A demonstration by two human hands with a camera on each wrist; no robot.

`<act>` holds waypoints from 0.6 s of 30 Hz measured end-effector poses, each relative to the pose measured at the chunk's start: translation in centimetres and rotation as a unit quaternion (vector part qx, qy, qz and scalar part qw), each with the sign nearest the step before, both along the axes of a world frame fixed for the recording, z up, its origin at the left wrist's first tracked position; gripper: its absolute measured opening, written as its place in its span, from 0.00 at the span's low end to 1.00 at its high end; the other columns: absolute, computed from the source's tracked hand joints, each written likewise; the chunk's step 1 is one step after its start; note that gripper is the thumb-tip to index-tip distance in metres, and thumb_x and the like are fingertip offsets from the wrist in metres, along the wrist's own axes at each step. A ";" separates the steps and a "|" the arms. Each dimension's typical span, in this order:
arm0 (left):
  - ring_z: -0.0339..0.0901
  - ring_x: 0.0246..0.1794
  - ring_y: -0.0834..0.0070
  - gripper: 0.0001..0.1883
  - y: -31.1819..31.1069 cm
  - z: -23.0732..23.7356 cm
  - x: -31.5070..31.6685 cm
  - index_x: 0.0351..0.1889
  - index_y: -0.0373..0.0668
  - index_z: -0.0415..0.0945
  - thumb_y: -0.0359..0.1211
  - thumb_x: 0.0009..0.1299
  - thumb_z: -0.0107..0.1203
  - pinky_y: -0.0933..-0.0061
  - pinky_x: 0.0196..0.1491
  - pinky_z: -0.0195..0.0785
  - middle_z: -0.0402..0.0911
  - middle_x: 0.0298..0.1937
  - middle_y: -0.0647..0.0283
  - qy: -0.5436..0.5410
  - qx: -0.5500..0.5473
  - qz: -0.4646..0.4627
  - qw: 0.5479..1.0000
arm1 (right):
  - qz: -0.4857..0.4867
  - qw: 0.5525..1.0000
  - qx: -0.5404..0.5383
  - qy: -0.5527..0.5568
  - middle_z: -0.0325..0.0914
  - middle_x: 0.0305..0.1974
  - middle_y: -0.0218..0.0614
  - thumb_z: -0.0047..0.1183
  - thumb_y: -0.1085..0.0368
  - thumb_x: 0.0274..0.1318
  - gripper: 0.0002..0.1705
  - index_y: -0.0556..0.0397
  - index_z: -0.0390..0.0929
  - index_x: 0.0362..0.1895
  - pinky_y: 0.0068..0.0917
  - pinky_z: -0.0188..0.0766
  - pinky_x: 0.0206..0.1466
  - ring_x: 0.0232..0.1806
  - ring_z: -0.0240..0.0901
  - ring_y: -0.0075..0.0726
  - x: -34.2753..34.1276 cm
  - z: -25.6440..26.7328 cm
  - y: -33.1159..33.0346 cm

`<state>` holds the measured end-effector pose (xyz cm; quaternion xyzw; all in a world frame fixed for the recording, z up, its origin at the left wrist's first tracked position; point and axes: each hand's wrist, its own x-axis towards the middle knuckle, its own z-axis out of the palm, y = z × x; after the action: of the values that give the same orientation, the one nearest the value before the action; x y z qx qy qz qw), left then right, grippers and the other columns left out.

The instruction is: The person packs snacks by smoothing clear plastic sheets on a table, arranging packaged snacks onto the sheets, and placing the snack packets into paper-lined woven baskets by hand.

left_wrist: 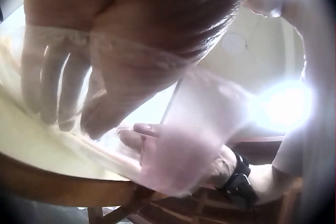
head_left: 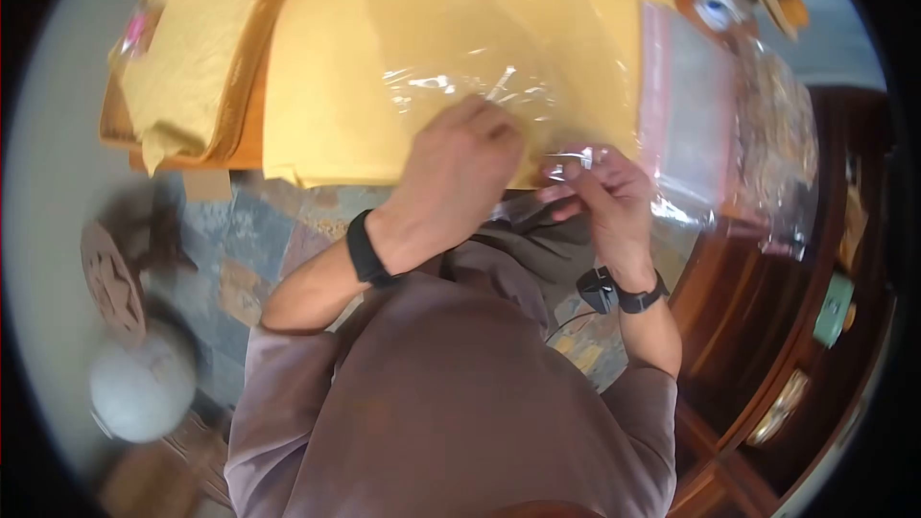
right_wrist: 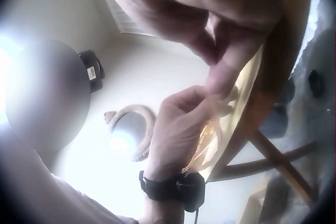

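Both hands work close together at the near edge of the yellow-covered table [head_left: 317,125]. My left hand [head_left: 465,163] bends over a clear plastic bag [head_left: 470,29], its fingertips pinching the film. In the left wrist view the film [left_wrist: 205,103] hangs in front of the left fingers [left_wrist: 68,87]. My right hand [head_left: 614,197] pinches shiny clear plastic [head_left: 576,163] between thumb and fingers. The right wrist view has the right thumb and fingertips [right_wrist: 223,74] right at the left hand's fingertips. A thin orange ridged strip [right_wrist: 199,148] shows beside the left hand there.
A wooden tray [head_left: 251,67] lined with pale yellow cloth is at the left, with a small pink item [head_left: 137,34] in it. Clear bags with a pink band [head_left: 657,86] lie at the right, beside a clear bag of brown pieces [head_left: 777,144]. Dark wooden furniture [head_left: 739,317] stands at the right.
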<state>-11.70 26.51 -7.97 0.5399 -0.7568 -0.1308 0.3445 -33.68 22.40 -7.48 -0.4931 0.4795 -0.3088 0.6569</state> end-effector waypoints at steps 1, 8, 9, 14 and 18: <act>0.81 0.46 0.58 0.05 0.2 0.6 0.0 0.38 0.40 0.81 0.28 0.66 0.63 0.59 0.48 0.77 0.84 0.43 0.59 0.006 0.014 0.020 1.000 | 0.009 1.000 0.008 -0.014 0.88 0.43 0.46 0.54 0.71 0.72 0.16 0.65 0.75 0.59 0.23 0.84 0.31 0.37 0.88 0.36 -0.1 -0.1 0.3; 0.83 0.37 0.54 0.07 -0.3 4.9 0.5 0.39 0.37 0.79 0.20 0.64 0.62 0.61 0.41 0.76 0.84 0.37 0.54 0.070 -0.134 0.138 0.979 | 0.020 0.998 0.045 -0.025 0.88 0.44 0.45 0.53 0.71 0.72 0.17 0.64 0.72 0.61 0.22 0.84 0.32 0.38 0.88 0.35 0.0 -0.7 2.1; 0.83 0.37 0.54 0.08 -0.2 5.1 0.1 0.40 0.37 0.79 0.18 0.64 0.61 0.62 0.42 0.77 0.84 0.37 0.55 0.073 -0.166 0.142 0.973 | 0.059 0.996 0.057 -0.023 0.88 0.45 0.44 0.53 0.70 0.73 0.18 0.64 0.72 0.61 0.22 0.83 0.33 0.38 0.88 0.33 -0.1 -0.5 2.1; 0.83 0.39 0.56 0.10 0.7 3.2 -0.1 0.42 0.37 0.79 0.17 0.64 0.62 0.63 0.41 0.77 0.85 0.40 0.55 -0.036 -0.146 0.077 0.986 | 0.145 0.987 0.069 0.010 0.87 0.45 0.41 0.53 0.66 0.74 0.19 0.63 0.72 0.63 0.22 0.81 0.38 0.39 0.86 0.28 -1.5 0.7 2.6; 0.81 0.39 0.54 0.09 0.8 1.7 1.6 0.41 0.38 0.79 0.20 0.64 0.63 0.59 0.41 0.76 0.83 0.39 0.55 -0.101 -0.072 0.070 0.990 | 0.177 0.980 0.090 0.024 0.87 0.42 0.39 0.55 0.62 0.73 0.22 0.65 0.75 0.62 0.22 0.80 0.39 0.40 0.84 0.26 -3.9 0.4 3.1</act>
<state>-10.10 27.33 -6.28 0.5757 -0.7556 0.0042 0.3126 -37.60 25.53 -7.09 -0.5163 0.4261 -0.1319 0.7311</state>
